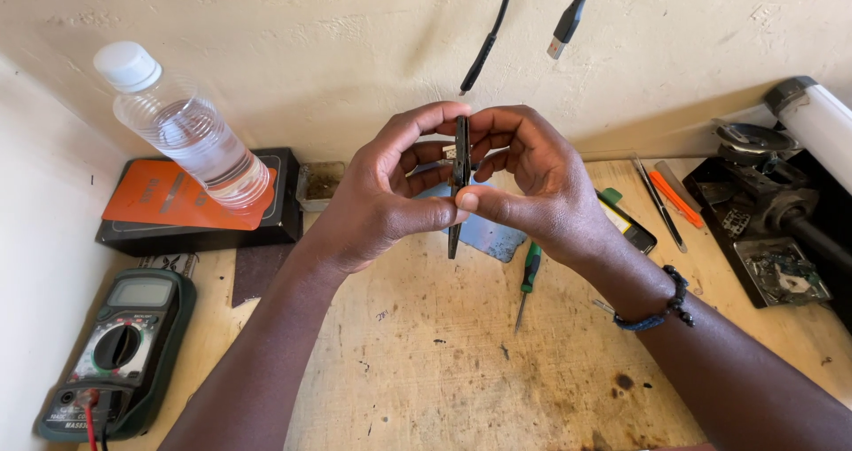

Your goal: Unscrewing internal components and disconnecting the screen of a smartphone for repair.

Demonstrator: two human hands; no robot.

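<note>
A worn wooden worktop (461,362), pale and scuffed, speckled with dark stains and burn marks, runs up against a rough cream plaster wall (337,43). Two dark cables (490,38) dangle down that wall, the right one ending in a flat plug.

Centre stage, above the worktop: the left hand (377,198) and the right hand (537,189) meet around a thin dark phone (458,185), held edge-on to the camera and upright. Both grips are clamped on it, thumbs pressing together at the near edge, fingertips curled over the top from each side. A beaded bracelet (661,307) sits on the right wrist.

Over on the left, a clear water bottle (182,131) with a white cap stands on an orange-and-black box (195,204), and a dark green multimeter (120,349) lies near the corner with its leads running out of frame. Just under the hands lies a green-handled screwdriver (528,282); to the right a second phone (628,225), an orange tool (674,198) and a black tray (768,256) of metal parts and a circuit board.

Since the phone shows only its edge, its face and back cannot be made out. A bluish sheet (488,233) behind the hands is mostly hidden. The white tube at top right is cut off by the frame.
</note>
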